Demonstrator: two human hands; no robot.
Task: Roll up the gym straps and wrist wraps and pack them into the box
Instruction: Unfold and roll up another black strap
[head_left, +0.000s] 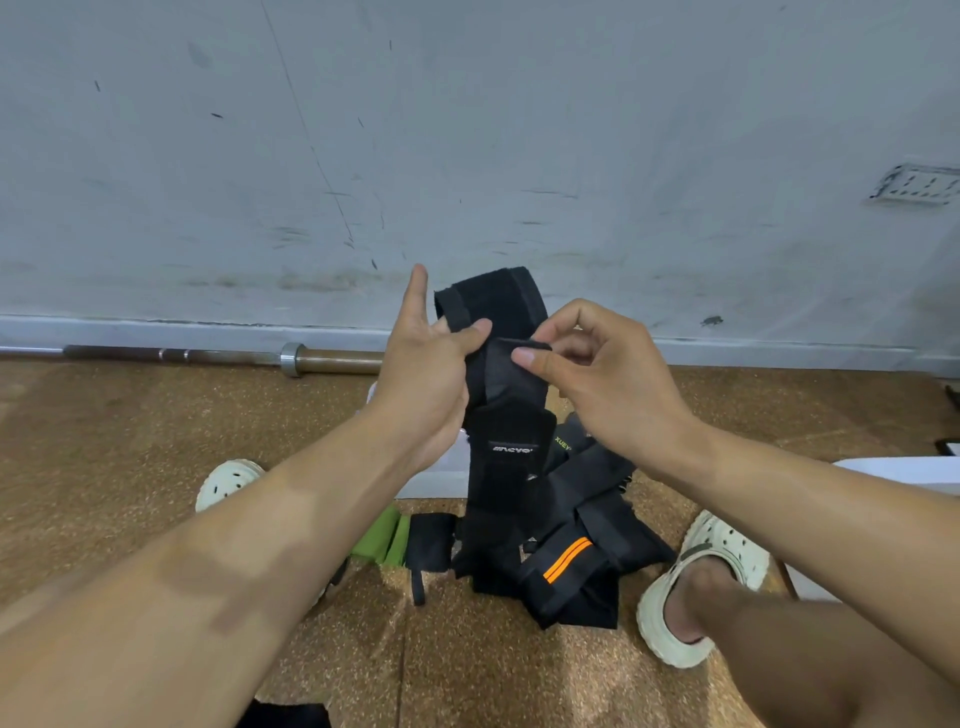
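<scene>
I hold a long black wrist wrap (506, 447) upright in front of me, its top end folded over. My left hand (423, 374) grips the wrap's left edge with the thumb across its front and the index finger pointing up. My right hand (597, 374) pinches the folded top part between thumb and fingers. The wrap's lower end hangs down to a pile of black straps (576, 551) on the floor, one with two orange stripes (569, 558). A white box (441, 467) shows behind the wrap, mostly hidden.
A green band (382, 538) and a small black wrap (428, 540) lie left of the pile. A barbell (291, 358) lies along the wall. My feet in white clogs (696, 587) flank the pile. A white sheet (904, 467) lies at right.
</scene>
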